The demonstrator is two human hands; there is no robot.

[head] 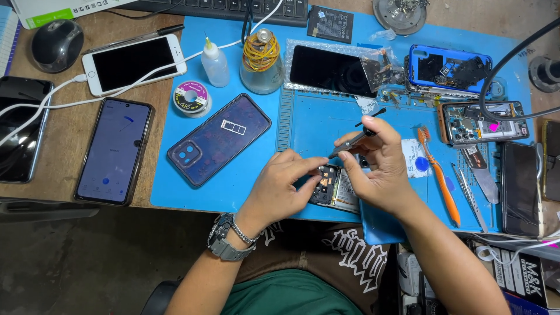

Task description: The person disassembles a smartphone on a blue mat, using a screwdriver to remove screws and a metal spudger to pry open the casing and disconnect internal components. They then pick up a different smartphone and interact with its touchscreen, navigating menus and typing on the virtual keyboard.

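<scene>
My left hand (pixel 286 184), with a watch and chain bracelet at the wrist, rests on an opened phone (pixel 337 186) lying on the blue work mat (pixel 245 186); its fingers pinch at the phone's top edge. My right hand (pixel 378 166) grips a thin grey screwdriver (pixel 353 141) with a black cap, its tip pointing down at the same phone. The phone's inner board and battery show between the two hands.
A dark phone back cover (pixel 219 139) lies left of the hands. Solder wire spool (pixel 192 98), squeeze bottle (pixel 214 63), glass jar (pixel 262 63), orange toothbrush (pixel 438 175), tweezers (pixel 469 195) and other opened phones (pixel 483 122) surround them. Three phones (pixel 115 150) sit on the wooden desk at left.
</scene>
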